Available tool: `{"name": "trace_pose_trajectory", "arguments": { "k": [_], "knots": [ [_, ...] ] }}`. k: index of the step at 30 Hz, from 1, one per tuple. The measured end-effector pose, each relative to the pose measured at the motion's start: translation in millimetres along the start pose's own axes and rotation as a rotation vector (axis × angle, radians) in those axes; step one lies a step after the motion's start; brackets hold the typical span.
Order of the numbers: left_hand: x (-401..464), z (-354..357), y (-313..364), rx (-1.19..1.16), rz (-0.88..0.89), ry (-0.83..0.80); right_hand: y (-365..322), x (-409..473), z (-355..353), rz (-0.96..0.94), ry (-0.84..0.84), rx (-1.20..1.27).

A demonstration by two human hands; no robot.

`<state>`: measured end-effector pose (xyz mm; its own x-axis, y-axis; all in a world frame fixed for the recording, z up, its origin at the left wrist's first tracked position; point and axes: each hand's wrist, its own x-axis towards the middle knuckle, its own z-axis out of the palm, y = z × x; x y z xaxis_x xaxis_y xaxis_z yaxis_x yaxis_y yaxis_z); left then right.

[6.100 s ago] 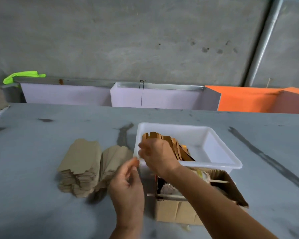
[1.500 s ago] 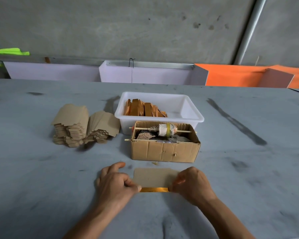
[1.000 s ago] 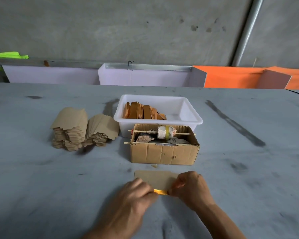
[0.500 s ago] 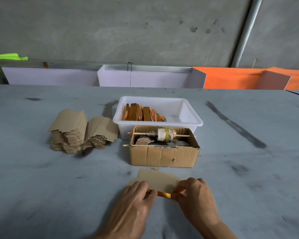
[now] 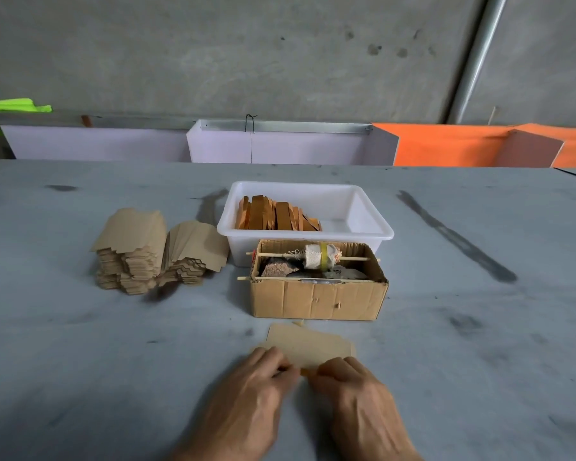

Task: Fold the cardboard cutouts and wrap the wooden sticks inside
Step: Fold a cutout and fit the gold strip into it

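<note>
A tan cardboard cutout (image 5: 308,342) lies on the grey table just in front of me. My left hand (image 5: 246,407) and my right hand (image 5: 359,400) sit side by side on its near edge, fingertips pinching and pressing the cardboard over the wooden stick. The stick is hidden under the fingers and the fold. A stack of more cutouts (image 5: 153,251) stands at the left. Orange-brown wooden sticks (image 5: 276,217) stand in a white plastic tub (image 5: 363,211) further back.
An open cardboard box (image 5: 316,297) with a cloth-wrapped skewer and scraps stands between the cutout and the tub. White and orange panels line the table's far edge under a concrete wall. Bare grey table surface (image 5: 479,327) extends to the right and left.
My hands have drawn closer together on the cutout's near edge. The orange stick that showed between them is now covered by fingers and cardboard.
</note>
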<state>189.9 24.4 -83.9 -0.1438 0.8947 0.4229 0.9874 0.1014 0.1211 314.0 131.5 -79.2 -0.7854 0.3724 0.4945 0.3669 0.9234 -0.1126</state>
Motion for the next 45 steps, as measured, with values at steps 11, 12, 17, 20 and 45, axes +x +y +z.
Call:
{"name": "trace_pose_trajectory", "arguments": {
  "k": [11, 12, 17, 20, 45],
  "knots": [
    [-11, 2, 5, -0.166, -0.450, 0.152, 10, 6, -13, -0.053, -0.104, -0.174],
    [-9, 0, 10, -0.267, -0.540, 0.178, 10, 8, -14, -0.087, -0.114, -0.192],
    [13, 2, 33, -0.708, -0.884, 0.206, 9, 8, -12, 0.052, -0.087, -0.020],
    [27, -1, 46, -1.102, -1.060, 0.299, 0, 5, -12, 0.168, -0.113, 0.096],
    [44, -35, 6, -1.482, -0.955, -0.157, 40, 9, -43, 0.344, -0.075, 1.118]
  ]
}}
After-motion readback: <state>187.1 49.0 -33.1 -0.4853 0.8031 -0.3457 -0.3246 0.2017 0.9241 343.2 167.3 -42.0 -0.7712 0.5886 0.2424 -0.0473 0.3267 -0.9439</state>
